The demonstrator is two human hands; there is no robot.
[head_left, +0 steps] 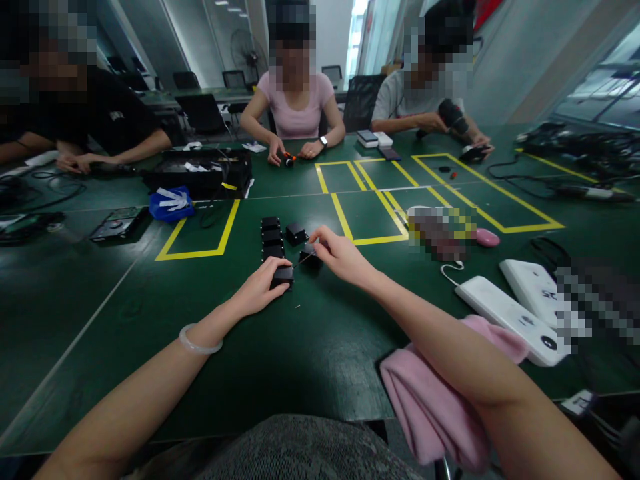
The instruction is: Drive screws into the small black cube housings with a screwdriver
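Left hand (pixel 260 288) clamps a black box (pixel 283 275) flat on the bench (pixel 310 347), mid-bench toward the near edge, steadying it. Right hand (pixel 340 257) pinches a thin tool (pixel 304 259), tip angled at the box. 3 more boxes (pixel 271 238) stacked in a column just behind, 2 loose beside. Pink cloth (pixel 425 407) at the near edge.

Matt black plastic box (pixel 283 275)

Left hand (pixel 260 288) on black box (pixel 283 275)
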